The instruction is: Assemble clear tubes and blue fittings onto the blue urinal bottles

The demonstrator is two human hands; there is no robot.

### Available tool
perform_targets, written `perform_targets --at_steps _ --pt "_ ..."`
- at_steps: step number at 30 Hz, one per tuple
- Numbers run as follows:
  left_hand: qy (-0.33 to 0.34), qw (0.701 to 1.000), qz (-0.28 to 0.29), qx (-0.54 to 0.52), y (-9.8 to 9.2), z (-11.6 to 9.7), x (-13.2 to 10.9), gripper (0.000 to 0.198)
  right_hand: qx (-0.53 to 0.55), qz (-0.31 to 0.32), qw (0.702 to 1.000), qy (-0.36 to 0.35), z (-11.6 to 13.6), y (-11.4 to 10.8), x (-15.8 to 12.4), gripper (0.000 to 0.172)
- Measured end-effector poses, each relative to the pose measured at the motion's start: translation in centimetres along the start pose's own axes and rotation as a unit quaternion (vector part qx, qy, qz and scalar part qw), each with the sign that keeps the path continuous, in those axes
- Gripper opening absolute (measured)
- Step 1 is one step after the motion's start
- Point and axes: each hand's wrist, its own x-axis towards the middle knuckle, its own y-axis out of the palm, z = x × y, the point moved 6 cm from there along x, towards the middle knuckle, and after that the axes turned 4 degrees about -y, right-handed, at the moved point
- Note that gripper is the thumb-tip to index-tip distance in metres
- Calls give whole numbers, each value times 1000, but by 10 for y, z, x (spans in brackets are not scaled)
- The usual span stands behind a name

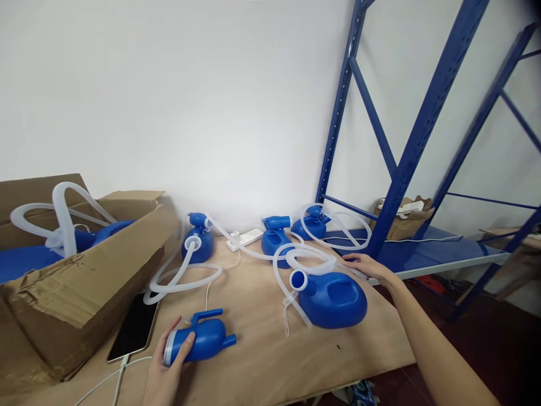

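Observation:
My left hand (pixel 169 349) is wrapped round a blue plastic urinal cup (pixel 207 339) with a side handle, a narrow spout pointing right and a pale rim by my palm. At the right, my right hand (pixel 369 266) has its fingers stretched out at the clear coiled tubing (pixel 310 260), behind a blue urinal bottle (pixel 333 300). That bottle lies on its side with its round white-rimmed mouth facing left. Whether the fingertips grip the tubing cannot be made out.
Blue bottles with cups and hoses stand along the wall: one at left (pixel 198 242), one mid (pixel 274 239), one at right (pixel 310 225). A cardboard box (pixel 97 276), phone (pixel 134 327), power strip (pixel 245 239) and white cables share the wooden table (pixel 253 361). Blue shelving (pixel 406 152) rises at right.

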Motion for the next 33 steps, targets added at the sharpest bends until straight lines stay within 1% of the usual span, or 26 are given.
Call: perform_targets --at_steps 2,3,5,7,9,10,11,12,14,16,17,19,21,22,24,25,26,28,29,31,32,33 --pt "-14 1000 -8 -24 0 0 -1 98 44 13 999 12 3 2 -4 46" --pt "-21 999 -5 -32 2 0 -1 99 85 27 996 17 8 6 -7 50" --pt "-30 999 3 -31 7 -1 -3 99 194 77 978 18 23 23 -16 53" --pt "-21 1000 4 -18 14 -5 -6 96 306 138 942 3 46 49 -30 51" --pt "-8 1000 4 -11 21 -8 -11 92 364 175 914 -39 69 79 -48 51" --pt "-6 1000 7 -19 25 -10 -13 90 374 186 907 -48 77 95 -57 53" --pt "-7 999 10 -37 29 -12 -16 88 370 194 907 -53 84 112 -66 53" --pt "-8 998 12 -62 32 -14 -19 88 353 198 912 -66 89 128 -74 51" --pt "5 993 5 -121 35 -19 -23 88 308 207 921 -115 101 155 -88 39" --pt "42 986 -18 -158 33 -26 -26 87 260 226 920 -185 112 177 -102 27" --pt "61 984 -30 -165 31 -28 -27 85 239 240 915 -218 117 187 -109 24" --pt "87 981 -40 -167 27 -30 -29 80 209 266 901 -271 125 204 -121 26" --pt "89 982 -35 -162 24 -26 -29 76 174 266 892 -321 131 217 -131 32" --pt "84 983 -35 -157 22 -23 -29 74 139 251 891 -352 133 222 -135 35" --pt "74 986 -44 -142 17 -15 -29 70 22 192 882 -429 139 232 -141 38" --pt "71 987 -53 -136 14 -12 -30 68 -52 156 866 -472 142 237 -145 35" --pt "72 987 -67 -131 10 -10 -32 67 -122 120 843 -510 144 242 -148 30" --pt "82 985 -97 -119 -1 -9 -35 67 -220 72 784 -576 147 255 -153 19" --pt "93 983 -117 -107 -7 -11 -37 67 -243 70 755 -605 147 262 -156 16" --pt "120 979 -152 -65 -19 -19 -42 67 -253 95 707 -654 146 275 -160 15" --pt "134 976 -165 -38 -24 -24 -45 67 -247 110 691 -670 146 281 -162 14" --pt "147 974 -174 -12 -28 -29 -47 67 -237 120 682 -682 145 285 -164 13"
